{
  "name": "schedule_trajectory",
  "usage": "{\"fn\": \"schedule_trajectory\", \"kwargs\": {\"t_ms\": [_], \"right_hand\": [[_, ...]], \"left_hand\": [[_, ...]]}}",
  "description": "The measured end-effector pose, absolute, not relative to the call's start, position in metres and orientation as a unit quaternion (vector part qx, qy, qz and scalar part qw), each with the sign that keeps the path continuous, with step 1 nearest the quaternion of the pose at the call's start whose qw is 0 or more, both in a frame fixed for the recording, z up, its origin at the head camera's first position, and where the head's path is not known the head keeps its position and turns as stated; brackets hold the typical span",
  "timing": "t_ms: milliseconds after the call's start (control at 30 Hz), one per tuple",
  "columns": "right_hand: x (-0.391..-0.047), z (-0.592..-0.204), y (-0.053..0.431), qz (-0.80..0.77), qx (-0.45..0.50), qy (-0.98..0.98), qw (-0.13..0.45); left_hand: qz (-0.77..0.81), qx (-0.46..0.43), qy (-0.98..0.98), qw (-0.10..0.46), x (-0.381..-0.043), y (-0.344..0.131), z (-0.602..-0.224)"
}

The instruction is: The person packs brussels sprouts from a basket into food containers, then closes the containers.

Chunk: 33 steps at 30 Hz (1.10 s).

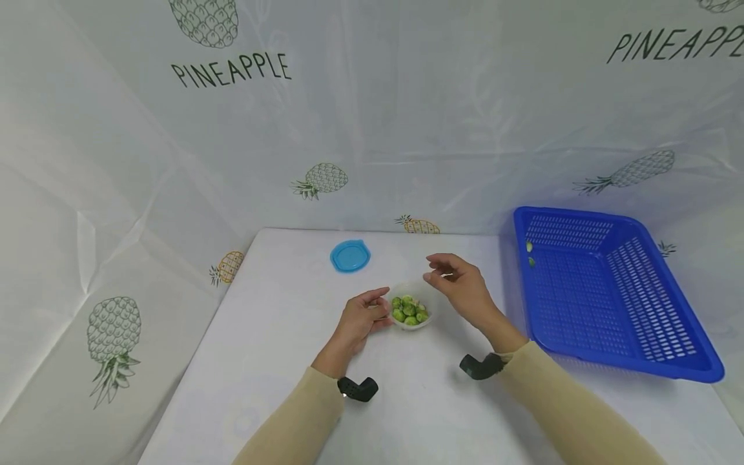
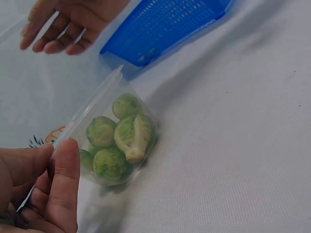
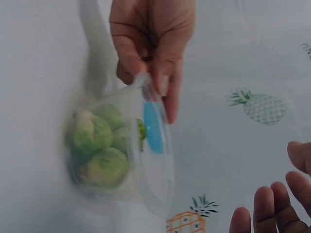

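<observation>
A clear plastic container [image 3: 167,194] with several Brussels sprouts [image 1: 409,310] in it stands near the middle of the white table. My left hand [image 1: 361,318] pinches its rim between thumb and fingers on the left side, as the left wrist view shows. Just above and right of the container hovers my right hand [image 1: 462,284], fingers loosely bent and nothing between them. In the right wrist view its fingertips [image 3: 265,204] are apart from the rim.
Behind the container lies a light blue lid [image 1: 351,256]. A large blue plastic basket [image 1: 581,297] stands at the right, with a couple of green sprouts [image 1: 529,247] near its left wall. White sheeting [image 1: 372,129] printed with pineapples rises behind the table.
</observation>
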State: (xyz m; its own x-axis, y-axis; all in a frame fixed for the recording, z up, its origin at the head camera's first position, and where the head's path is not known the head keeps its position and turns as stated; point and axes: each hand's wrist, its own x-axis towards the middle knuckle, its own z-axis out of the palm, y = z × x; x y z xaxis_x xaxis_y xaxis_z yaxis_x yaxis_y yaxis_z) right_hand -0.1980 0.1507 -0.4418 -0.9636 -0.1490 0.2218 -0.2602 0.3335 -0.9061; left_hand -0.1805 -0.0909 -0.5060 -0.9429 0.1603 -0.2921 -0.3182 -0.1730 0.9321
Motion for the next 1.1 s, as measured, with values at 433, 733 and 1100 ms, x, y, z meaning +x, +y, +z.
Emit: {"fn": "schedule_trajectory", "kwargs": {"t_ms": [433,733,1100], "right_hand": [[-0.185,-0.376,0.205,0.498,0.091,-0.860,0.067],[-0.184,-0.354,0.270,0.481,0.031,-0.872,0.086],[-0.195,-0.365,0.317,0.469,-0.008,-0.879,0.089]], "left_hand": [[0.757,-0.078,0.631,0.151,-0.179,-0.091,-0.505],[0.755,-0.076,0.633,0.155,-0.180,-0.090,-0.506],[0.757,-0.076,0.630,0.156,-0.180,-0.090,-0.504]]}}
